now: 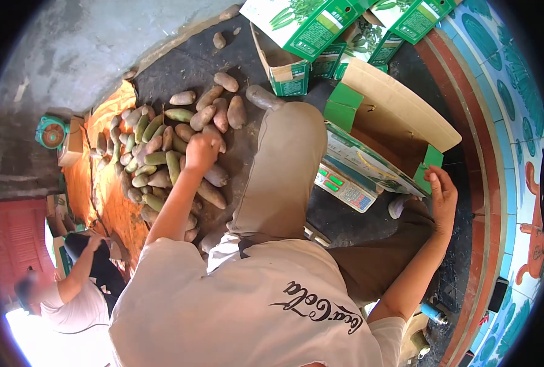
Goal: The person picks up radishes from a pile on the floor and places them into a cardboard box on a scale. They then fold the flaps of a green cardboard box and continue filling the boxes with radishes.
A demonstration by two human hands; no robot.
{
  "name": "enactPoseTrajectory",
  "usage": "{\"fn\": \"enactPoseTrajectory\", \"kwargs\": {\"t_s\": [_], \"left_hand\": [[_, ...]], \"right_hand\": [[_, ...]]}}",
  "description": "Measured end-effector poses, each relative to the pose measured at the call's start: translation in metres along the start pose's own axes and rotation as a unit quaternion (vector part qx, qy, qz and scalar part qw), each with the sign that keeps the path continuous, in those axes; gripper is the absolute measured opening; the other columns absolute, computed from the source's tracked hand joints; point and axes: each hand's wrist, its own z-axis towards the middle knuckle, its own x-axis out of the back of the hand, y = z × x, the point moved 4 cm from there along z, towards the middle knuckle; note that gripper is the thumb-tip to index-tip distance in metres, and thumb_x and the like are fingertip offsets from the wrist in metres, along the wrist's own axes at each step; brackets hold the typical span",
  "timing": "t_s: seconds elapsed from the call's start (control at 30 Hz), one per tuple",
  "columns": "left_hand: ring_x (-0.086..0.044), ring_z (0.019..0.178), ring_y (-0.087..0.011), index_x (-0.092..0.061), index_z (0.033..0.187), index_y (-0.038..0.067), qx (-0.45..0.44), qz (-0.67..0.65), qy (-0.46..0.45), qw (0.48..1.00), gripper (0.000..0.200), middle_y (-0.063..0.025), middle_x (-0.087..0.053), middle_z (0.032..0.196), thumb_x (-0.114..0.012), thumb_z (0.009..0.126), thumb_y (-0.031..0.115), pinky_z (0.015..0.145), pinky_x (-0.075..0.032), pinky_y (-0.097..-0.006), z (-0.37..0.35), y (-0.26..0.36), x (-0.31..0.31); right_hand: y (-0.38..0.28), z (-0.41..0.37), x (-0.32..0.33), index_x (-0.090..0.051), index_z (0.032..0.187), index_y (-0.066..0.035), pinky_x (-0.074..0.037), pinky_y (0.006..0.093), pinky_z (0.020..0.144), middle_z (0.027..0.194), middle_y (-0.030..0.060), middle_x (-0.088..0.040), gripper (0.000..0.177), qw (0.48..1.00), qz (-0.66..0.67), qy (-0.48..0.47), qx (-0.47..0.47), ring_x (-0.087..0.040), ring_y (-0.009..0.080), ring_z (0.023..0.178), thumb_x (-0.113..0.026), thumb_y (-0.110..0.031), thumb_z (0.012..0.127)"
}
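My left hand point(203, 151) is closed over a brown, long, cucumber-like vegetable point(214, 137) at the edge of a large heap. The heap mixes brown and green vegetables point(156, 158) of the same shape. On the right, my right hand point(441, 189) has its fingers bent against the green end flap point(430, 160) of a carton and seems to pinch it. That carton point(400, 110) stands tilted with its top open and its brown inside showing. Beneath it is a weighing scale point(345, 188) with lit green displays and a keypad.
Several green printed cartons point(290, 79) stand at the top. An orange sheet point(79, 183) lies under the heap, with a small green fan point(53, 132) beyond. Another person point(79, 293) sits at lower left. A raised brick-red edge point(477, 183) curves along the right.
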Motion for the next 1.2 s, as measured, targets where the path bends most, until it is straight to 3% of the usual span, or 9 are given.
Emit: {"fn": "enactPoseTrajectory", "kwargs": {"t_s": [0.13,0.27,0.37,0.47,0.57,0.77,0.87,1.07,1.2], "left_hand": [[-0.062,0.088,-0.0365,-0.066,0.097,0.012,0.215,0.101,-0.189,0.953,0.026,-0.0180,-0.065,0.093,-0.055,0.082,0.031,0.078,-0.050,-0.0449,-0.092,-0.097,-0.087],[-0.059,0.106,-0.0325,-0.065,0.107,0.013,0.263,0.119,-0.383,0.877,0.032,-0.0164,-0.064,0.109,-0.052,0.083,0.030,0.092,-0.046,-0.0435,-0.178,-0.119,-0.109],[-0.058,0.109,-0.0308,-0.062,0.113,0.013,0.261,0.075,-0.464,0.843,0.038,-0.0157,-0.062,0.112,-0.055,0.080,0.031,0.095,-0.045,-0.0423,-0.234,-0.129,-0.125],[-0.057,0.109,-0.0326,-0.058,0.119,0.015,0.264,0.056,-0.477,0.836,0.044,-0.0167,-0.060,0.117,-0.062,0.077,0.027,0.094,-0.045,-0.0386,-0.283,-0.130,-0.142],[-0.049,0.120,-0.0325,-0.043,0.135,0.017,0.274,0.081,-0.571,0.769,0.064,-0.0137,-0.046,0.135,-0.066,0.075,0.024,0.099,-0.042,-0.0410,-0.288,-0.087,-0.130],[-0.038,0.129,-0.0309,-0.018,0.145,0.023,0.244,0.167,-0.481,0.825,0.091,-0.0107,-0.031,0.144,-0.073,0.072,0.026,0.099,-0.040,-0.0478,-0.320,-0.081,-0.145],[-0.038,0.125,-0.0332,-0.019,0.144,0.017,0.312,0.125,-0.463,0.820,0.097,-0.0135,-0.038,0.134,-0.076,0.066,0.030,0.099,-0.037,-0.0478,-0.303,-0.070,-0.129],[-0.038,0.127,-0.0295,-0.020,0.144,0.017,0.414,0.092,-0.436,0.794,0.095,-0.0113,-0.039,0.135,-0.075,0.068,0.034,0.100,-0.038,-0.0452,-0.286,-0.084,-0.125],[-0.037,0.128,-0.0299,-0.024,0.142,0.017,0.385,0.057,-0.254,0.886,0.086,-0.0112,-0.037,0.137,-0.072,0.072,0.030,0.102,-0.037,-0.0423,-0.257,-0.123,-0.144]], "right_hand": [[0.001,0.004,0.001,-0.060,0.110,0.003,-0.046,0.0272,0.080,0.095,0.0102,-0.064,0.031,0.998,-0.019,0.058,0.003,-0.060,0.0151,0.086,-0.054,-0.023,0.095],[0.004,0.008,0.003,-0.062,0.104,0.002,-0.046,0.0238,0.073,0.086,0.0077,-0.064,0.026,0.993,0.005,0.116,0.027,-0.060,0.0117,0.079,-0.054,-0.021,0.095],[0.011,0.011,0.010,-0.063,0.103,0.002,-0.047,0.0236,0.071,0.086,0.0065,-0.064,0.024,0.987,-0.036,0.154,0.042,-0.060,0.0111,0.076,-0.052,-0.019,0.096],[0.018,0.011,0.016,-0.064,0.101,0.001,-0.048,0.0242,0.070,0.084,0.0057,-0.064,0.024,0.979,-0.046,0.193,0.043,-0.059,0.0108,0.074,-0.052,-0.019,0.096],[0.022,0.007,0.025,-0.064,0.099,0.000,-0.048,0.0241,0.069,0.082,0.0053,-0.064,0.025,0.970,-0.068,0.229,0.040,-0.059,0.0104,0.073,-0.052,-0.021,0.096],[0.031,-0.002,0.037,-0.065,0.096,-0.001,-0.048,0.0237,0.068,0.080,0.0045,-0.064,0.026,0.957,-0.097,0.270,0.031,-0.058,0.0094,0.071,-0.052,-0.024,0.096],[0.035,-0.004,0.038,-0.065,0.096,-0.001,-0.048,0.0231,0.067,0.080,0.0044,-0.064,0.026,0.958,-0.092,0.271,0.030,-0.058,0.0089,0.071,-0.052,-0.024,0.096],[0.038,-0.003,0.037,-0.065,0.097,-0.001,-0.050,0.0239,0.066,0.080,0.0056,-0.065,0.028,0.953,-0.131,0.270,0.030,-0.060,0.0107,0.070,-0.051,-0.025,0.096],[0.037,-0.003,0.036,-0.065,0.097,-0.001,-0.049,0.0237,0.065,0.079,0.0058,-0.065,0.028,0.952,-0.132,0.276,0.028,-0.060,0.0106,0.068,-0.051,-0.025,0.096]]}}
